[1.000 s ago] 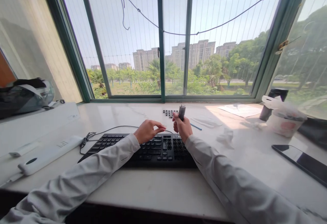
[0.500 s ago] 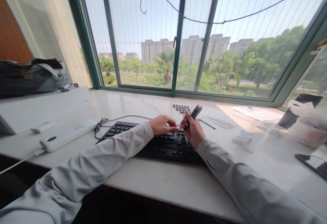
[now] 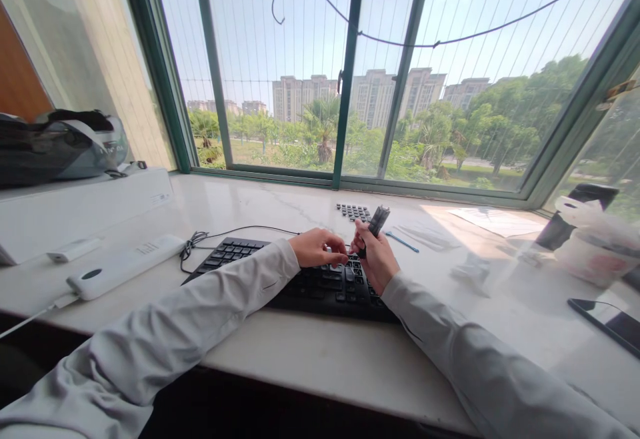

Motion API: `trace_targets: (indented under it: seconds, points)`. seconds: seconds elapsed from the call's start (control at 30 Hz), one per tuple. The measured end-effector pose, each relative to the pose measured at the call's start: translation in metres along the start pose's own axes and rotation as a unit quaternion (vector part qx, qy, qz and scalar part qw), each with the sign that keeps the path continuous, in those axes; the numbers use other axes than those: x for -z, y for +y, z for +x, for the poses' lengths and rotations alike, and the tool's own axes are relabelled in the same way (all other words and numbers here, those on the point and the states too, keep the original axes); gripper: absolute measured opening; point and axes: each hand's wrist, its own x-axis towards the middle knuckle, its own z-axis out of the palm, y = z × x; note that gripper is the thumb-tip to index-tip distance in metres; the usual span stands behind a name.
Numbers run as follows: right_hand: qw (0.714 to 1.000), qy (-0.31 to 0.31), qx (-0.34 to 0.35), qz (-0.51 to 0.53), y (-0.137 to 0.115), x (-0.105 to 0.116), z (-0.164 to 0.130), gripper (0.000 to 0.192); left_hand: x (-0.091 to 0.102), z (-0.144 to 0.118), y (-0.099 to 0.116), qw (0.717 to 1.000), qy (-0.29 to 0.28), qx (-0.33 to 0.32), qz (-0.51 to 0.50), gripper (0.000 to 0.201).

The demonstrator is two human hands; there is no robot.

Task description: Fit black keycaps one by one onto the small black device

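A black keyboard (image 3: 280, 279) lies on the white marble sill in front of me. My left hand (image 3: 316, 248) hovers over its right part with fingertips pinched together, touching the keys or something small I cannot make out. My right hand (image 3: 374, 259) grips a dark cylindrical tool (image 3: 374, 223), held tilted, its lower tip pointing toward my left fingers. Behind the hands a group of loose black keycaps (image 3: 354, 211) sits on the sill.
A white power bank (image 3: 123, 266) with cable lies at left, near a raised white shelf (image 3: 80, 209) holding a dark bag (image 3: 50, 149). At right are a thin blue stick (image 3: 403, 242), papers (image 3: 495, 220), a plastic-wrapped container (image 3: 595, 242) and a phone (image 3: 607, 322).
The view swung left and steadied. My left hand closed its fingers into a pinch and moved toward my right hand. The tool tilted from upright to slanted.
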Motion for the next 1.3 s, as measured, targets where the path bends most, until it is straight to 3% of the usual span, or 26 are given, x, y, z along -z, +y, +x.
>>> trace_targets:
  seconds: [0.27,0.8,1.07,1.17,1.3]
  points:
    - [0.998,0.027,0.02,-0.055,0.006,0.002,0.002,0.04,0.0,-0.001,0.0,1.0,-0.009,0.002,-0.016,0.034]
    - [0.997,0.035,0.044,-0.059,0.012,0.004,0.003,0.039,0.006,-0.002,0.003,1.0,-0.007,0.013,-0.01,0.033]
    - [0.974,0.039,0.076,-0.209,0.023,0.007,0.0,0.04,0.008,-0.003,0.005,0.998,-0.056,0.031,-0.006,0.028]
    - [0.978,0.028,0.077,-0.192,0.026,0.005,0.001,0.04,0.009,-0.004,0.005,0.997,-0.06,0.036,-0.019,0.026]
    - [0.994,0.019,0.048,-0.095,0.022,0.0,0.002,0.04,0.01,-0.005,0.005,0.996,-0.08,0.019,-0.03,0.019]
